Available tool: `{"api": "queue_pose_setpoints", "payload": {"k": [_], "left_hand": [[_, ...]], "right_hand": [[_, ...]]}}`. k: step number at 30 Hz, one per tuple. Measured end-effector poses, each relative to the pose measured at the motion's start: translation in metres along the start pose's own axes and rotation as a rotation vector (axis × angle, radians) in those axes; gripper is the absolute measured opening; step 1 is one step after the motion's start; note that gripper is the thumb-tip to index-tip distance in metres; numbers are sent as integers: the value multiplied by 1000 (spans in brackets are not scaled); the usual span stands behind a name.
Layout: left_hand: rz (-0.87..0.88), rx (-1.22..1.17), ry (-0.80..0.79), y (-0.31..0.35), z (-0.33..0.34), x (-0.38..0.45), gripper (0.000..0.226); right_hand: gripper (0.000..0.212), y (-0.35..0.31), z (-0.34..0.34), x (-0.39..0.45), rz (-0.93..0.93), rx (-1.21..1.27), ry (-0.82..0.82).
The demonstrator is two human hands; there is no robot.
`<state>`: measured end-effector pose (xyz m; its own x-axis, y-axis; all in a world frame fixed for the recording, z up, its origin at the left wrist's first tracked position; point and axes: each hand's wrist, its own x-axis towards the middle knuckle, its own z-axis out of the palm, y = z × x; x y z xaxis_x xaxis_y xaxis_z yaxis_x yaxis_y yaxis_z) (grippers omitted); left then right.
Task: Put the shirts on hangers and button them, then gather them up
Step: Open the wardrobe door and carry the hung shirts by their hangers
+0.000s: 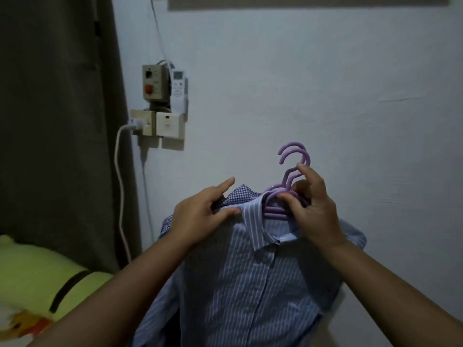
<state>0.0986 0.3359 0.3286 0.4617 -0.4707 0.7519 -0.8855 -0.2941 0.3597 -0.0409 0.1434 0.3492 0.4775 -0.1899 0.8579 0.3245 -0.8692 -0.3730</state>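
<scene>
Striped shirt (253,291) hangs front-on at 6 o'clock, buttoned as far as visible; soft, light cloth, likely to slide off if tilted. Left hand (200,216) pinches its shoulder at the collar, forefinger out straight. Right hand (310,211), at 3 o'clock of the collar, has fingers curled round the hangers (288,186) below the hooks: stiff plastic, the sound place to carry. Checked shirt (238,196) sits behind.
</scene>
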Motion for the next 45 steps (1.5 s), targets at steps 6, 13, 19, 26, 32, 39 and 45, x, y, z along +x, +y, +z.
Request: {"api": "queue_pose_setpoints", "payload": {"k": [6,13,19,26,32,39,45], "left_hand": [[64,-196,-8,75,42,30,65],[107,-422,-103,187,96,48,68],[234,-617,-173,311,149,47,71],[422,-727,-206,458,185,38,63],[570,-846,-328,562,198,31,65],[785,-972,-496,666,198,40,55],[816,-1153,-499,716,218,54,53]], "right_hand": [[65,-2,-97,0,-71,-182,206],[63,-5,-236,-25,16,-363,95],[68,-21,-376,-69,75,-576,34],[68,-52,-511,-118,-28,-954,134],[63,-93,-599,-152,-9,-1060,242],[64,-124,-663,-165,33,-1168,340],[53,-149,-709,-171,49,-1320,344]]}}
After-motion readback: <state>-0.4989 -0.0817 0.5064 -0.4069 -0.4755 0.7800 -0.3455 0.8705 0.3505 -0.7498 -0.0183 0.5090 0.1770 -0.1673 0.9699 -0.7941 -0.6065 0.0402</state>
